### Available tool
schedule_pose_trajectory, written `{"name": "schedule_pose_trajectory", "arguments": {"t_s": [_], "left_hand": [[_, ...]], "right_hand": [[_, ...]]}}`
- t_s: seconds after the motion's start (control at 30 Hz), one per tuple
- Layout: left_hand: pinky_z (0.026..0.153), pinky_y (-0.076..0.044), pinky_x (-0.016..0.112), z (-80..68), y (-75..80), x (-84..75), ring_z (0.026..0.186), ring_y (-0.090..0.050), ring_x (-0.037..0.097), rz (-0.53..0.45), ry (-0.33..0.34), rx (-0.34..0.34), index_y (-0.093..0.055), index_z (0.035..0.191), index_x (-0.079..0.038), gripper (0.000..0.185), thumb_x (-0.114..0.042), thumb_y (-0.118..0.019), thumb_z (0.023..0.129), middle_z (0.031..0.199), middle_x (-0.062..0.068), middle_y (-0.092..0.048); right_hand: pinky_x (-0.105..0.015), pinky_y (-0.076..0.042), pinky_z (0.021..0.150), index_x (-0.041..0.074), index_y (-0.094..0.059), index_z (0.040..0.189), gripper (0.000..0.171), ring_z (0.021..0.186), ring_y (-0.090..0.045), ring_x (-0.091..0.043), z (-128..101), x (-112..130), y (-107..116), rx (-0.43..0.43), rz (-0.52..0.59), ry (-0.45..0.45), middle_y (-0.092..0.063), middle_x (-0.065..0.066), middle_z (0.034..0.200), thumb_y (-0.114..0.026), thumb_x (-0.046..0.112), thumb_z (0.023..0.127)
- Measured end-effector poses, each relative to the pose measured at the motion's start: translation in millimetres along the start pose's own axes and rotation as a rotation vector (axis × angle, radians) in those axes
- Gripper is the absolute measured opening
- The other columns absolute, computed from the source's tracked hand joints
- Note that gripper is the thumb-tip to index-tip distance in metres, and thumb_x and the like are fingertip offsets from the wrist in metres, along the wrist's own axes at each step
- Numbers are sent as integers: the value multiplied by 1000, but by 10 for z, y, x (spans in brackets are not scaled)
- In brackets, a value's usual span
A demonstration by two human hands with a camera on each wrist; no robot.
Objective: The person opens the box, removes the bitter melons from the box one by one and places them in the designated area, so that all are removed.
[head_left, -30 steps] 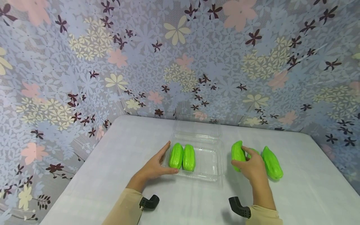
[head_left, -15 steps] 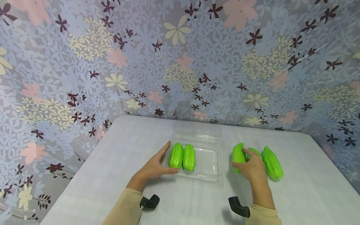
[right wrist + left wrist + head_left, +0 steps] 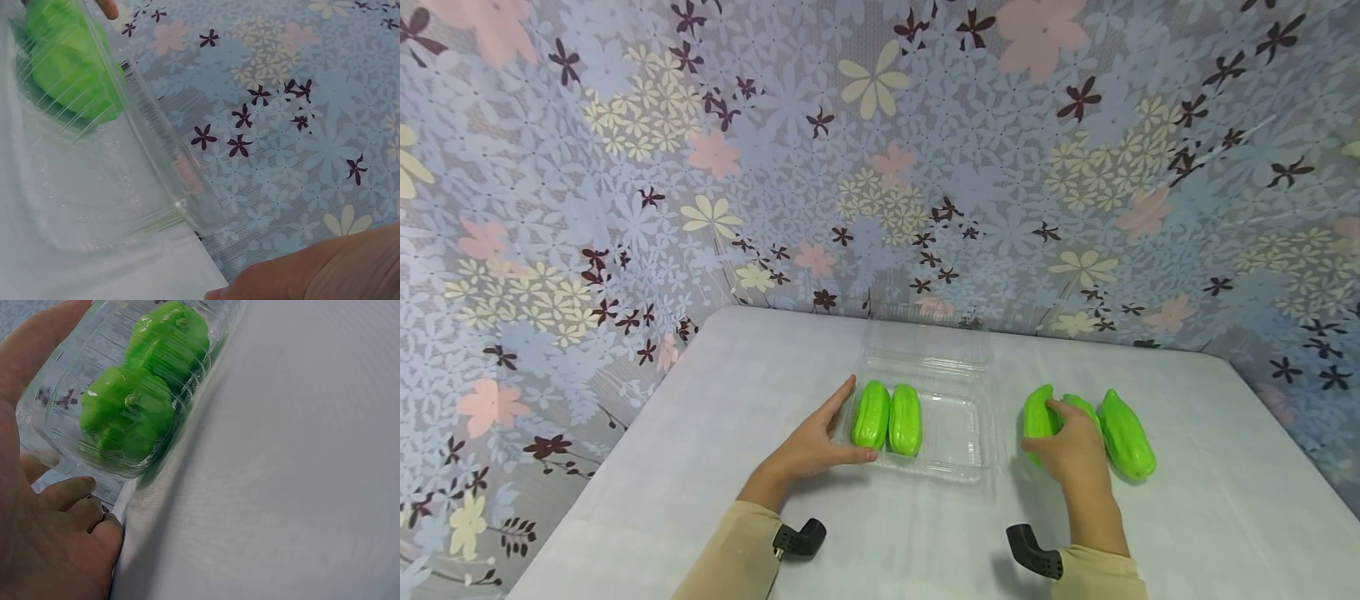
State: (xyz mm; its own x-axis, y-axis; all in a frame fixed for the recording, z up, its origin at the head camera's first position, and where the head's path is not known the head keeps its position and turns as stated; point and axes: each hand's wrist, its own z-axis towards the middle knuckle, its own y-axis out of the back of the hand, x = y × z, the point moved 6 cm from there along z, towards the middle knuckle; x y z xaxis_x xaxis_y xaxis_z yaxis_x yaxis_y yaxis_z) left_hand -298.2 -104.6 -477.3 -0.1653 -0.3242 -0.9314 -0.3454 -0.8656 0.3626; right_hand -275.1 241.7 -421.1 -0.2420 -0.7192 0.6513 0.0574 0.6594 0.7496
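A clear plastic clamshell tray (image 3: 958, 467) lies open mid-table with two green ridged gourds (image 3: 870, 414) (image 3: 905, 419) side by side in its left half. My left hand (image 3: 816, 446) braces the tray's front left corner, index finger straight along the side and thumb against the front rim. The left wrist view shows those gourds (image 3: 128, 415) through the tray wall (image 3: 50, 419). My right hand (image 3: 1072, 447) grips a third gourd (image 3: 1037, 414) on the table right of the tray. Two more gourds (image 3: 1081, 406) (image 3: 1125, 433) lie just beyond, one partly hidden by my fingers.
The tray's clear lid (image 3: 925, 337) lies folded back toward the floral backdrop (image 3: 880, 167) that rises behind and to both sides of the white table (image 3: 700, 433). Black wrist mounts (image 3: 797, 537) (image 3: 1033, 554) sit near the front edge.
My right hand and the gourd it grips have sunk a little and shifted slightly right, closer to the two loose gourds. The left hand and tray have stayed put.
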Motion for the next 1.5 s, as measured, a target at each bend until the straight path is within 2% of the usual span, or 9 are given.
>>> {"name": "schedule_pose_trajectory", "arguments": {"t_s": [0.3, 0.53, 0.73, 1.0, 1.23, 1.5], "left_hand": [[120, -21, 39, -4, -1, -2, 151, -14, 20, 2, 6, 1, -13, 163, -33, 119, -39, -92, 73, 166, -7, -13], [120, -20, 42, -7, -4, -32, 152, -11, 24, -14, -17, 10, -13, 164, -23, 118, -35, -91, 75, 167, 0, -13], [120, -20, 42, -9, 0, -43, 152, -11, 23, -14, -14, 12, -12, 164, -21, 119, -34, -91, 76, 167, 1, -12], [120, -20, 40, -19, -2, -53, 152, -11, 22, -20, -7, 10, -13, 163, -28, 118, -33, -91, 75, 167, -1, -12], [120, -20, 42, -28, -3, -49, 152, -11, 24, -22, -16, 8, -13, 164, -28, 117, -34, -90, 76, 167, 2, -12], [120, -21, 41, -28, 2, -52, 151, -13, 22, -5, -3, 5, -13, 163, -30, 119, -37, -91, 74, 167, -1, -14]], "right_hand": [[-64, -25, 114, -12, -39, 146, 81, 140, -26, -53, 28, -17, -27, -27, -29, 28, -28, -36, 153, -79, 9, 79], [-62, -26, 114, -15, -41, 143, 80, 137, -30, -54, 25, 4, -35, -59, -67, 62, -33, -38, 149, -81, 9, 77], [-62, -25, 115, -16, -40, 143, 79, 137, -29, -55, 26, -17, -48, -62, -67, 62, -31, -37, 150, -80, 6, 78], [-65, -27, 113, -13, -43, 143, 79, 135, -29, -57, 50, -47, -81, -84, -85, 52, -31, -37, 151, -83, 7, 77], [-64, -29, 111, -12, -48, 138, 74, 131, -35, -58, 29, -23, -62, -145, -121, 101, -38, -37, 146, -84, 6, 76], [-66, -33, 107, -8, -52, 137, 72, 127, -39, -59, -16, 17, -18, -177, -137, 107, -42, -35, 143, -84, 12, 76]]}}
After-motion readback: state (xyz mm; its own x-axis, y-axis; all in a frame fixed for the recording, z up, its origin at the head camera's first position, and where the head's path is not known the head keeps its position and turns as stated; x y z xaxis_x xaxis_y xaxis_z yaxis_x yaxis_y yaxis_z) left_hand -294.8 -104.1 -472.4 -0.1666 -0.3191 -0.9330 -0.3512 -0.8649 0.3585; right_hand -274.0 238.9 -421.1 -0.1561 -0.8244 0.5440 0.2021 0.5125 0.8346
